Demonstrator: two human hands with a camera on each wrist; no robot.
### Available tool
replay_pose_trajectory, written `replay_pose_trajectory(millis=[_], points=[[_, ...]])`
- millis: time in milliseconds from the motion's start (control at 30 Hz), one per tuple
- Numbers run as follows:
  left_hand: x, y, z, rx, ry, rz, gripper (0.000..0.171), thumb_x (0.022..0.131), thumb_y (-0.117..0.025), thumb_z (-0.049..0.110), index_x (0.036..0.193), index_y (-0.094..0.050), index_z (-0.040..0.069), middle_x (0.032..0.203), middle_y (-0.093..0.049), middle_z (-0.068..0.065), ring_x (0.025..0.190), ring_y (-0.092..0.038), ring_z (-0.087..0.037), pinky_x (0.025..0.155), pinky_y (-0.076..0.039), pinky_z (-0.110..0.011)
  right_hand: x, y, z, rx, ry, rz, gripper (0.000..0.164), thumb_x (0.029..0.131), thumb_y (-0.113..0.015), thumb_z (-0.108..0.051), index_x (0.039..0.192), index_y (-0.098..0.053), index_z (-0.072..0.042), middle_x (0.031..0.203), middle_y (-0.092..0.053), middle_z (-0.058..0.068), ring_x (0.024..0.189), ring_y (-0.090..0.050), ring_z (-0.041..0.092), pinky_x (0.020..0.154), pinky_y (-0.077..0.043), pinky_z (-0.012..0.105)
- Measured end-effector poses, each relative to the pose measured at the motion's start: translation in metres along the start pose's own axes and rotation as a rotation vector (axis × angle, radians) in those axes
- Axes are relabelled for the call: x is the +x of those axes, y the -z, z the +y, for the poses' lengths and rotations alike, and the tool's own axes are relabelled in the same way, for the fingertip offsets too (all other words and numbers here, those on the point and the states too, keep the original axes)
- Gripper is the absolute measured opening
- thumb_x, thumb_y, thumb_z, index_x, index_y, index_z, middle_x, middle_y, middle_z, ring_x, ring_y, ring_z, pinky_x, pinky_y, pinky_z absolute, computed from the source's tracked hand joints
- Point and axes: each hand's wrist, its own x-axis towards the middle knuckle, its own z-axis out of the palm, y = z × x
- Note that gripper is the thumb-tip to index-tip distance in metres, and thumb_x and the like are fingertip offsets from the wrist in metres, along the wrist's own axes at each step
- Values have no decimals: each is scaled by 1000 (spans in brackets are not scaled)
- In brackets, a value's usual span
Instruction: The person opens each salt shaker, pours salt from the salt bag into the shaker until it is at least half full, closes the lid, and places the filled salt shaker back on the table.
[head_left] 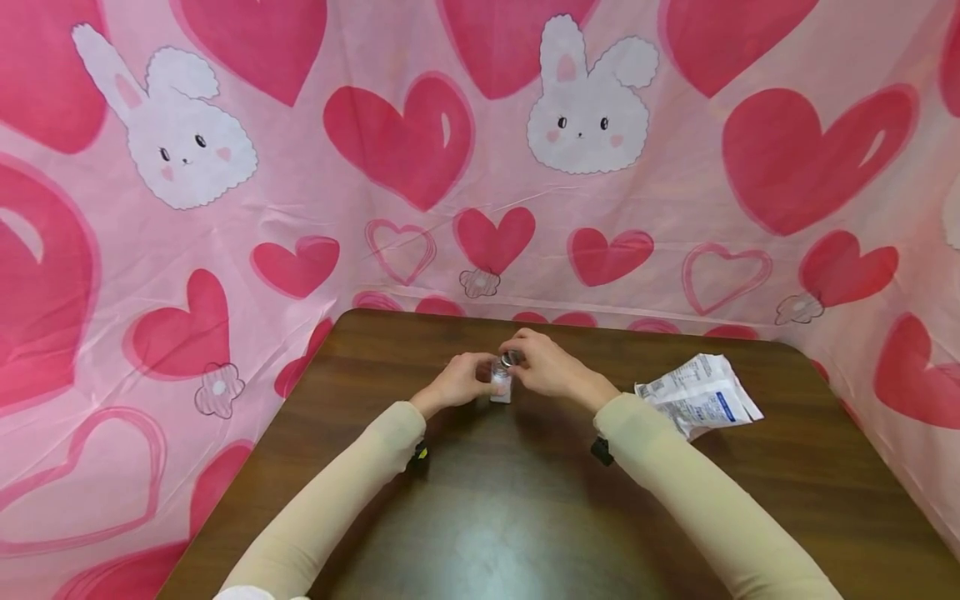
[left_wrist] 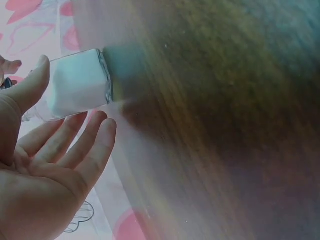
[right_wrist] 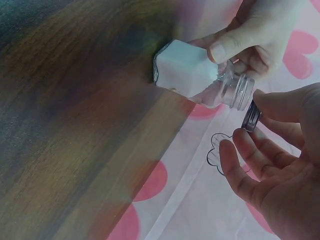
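Observation:
A small clear glass jar [head_left: 501,393] with white powder in it stands on the table, in front of me. My left hand [head_left: 457,381] grips its side, thumb on one face and fingers on the other. The right wrist view shows the threaded neck of the jar [right_wrist: 187,72] uncovered. Beside that neck, my right hand [head_left: 551,367] pinches a dark metal screw lid [right_wrist: 251,117] between thumb and fingertips, tilted and just off the rim. In the left wrist view the powder-filled jar [left_wrist: 77,84] shows behind the left thumb.
A crumpled white plastic packet [head_left: 705,398] with blue print lies on the table, right of my right forearm, which partly covers it. The brown wooden table [head_left: 480,508] meets a pink cloth [head_left: 517,187] with hearts and rabbits at its back and sides.

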Motion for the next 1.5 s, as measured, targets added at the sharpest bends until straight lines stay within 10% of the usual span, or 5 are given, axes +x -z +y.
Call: replay_pose_trajectory(millis=[1500], points=[[-2, -2, -5, -33, 30, 13, 34, 89, -88, 17, 119, -75, 7, 109, -77, -3, 100, -71, -16, 88, -57, -35, 15, -9, -8, -51, 18, -81, 26, 94, -74, 0, 120, -75, 3, 108, -65, 12, 97, -61, 24, 85, -56, 39]])
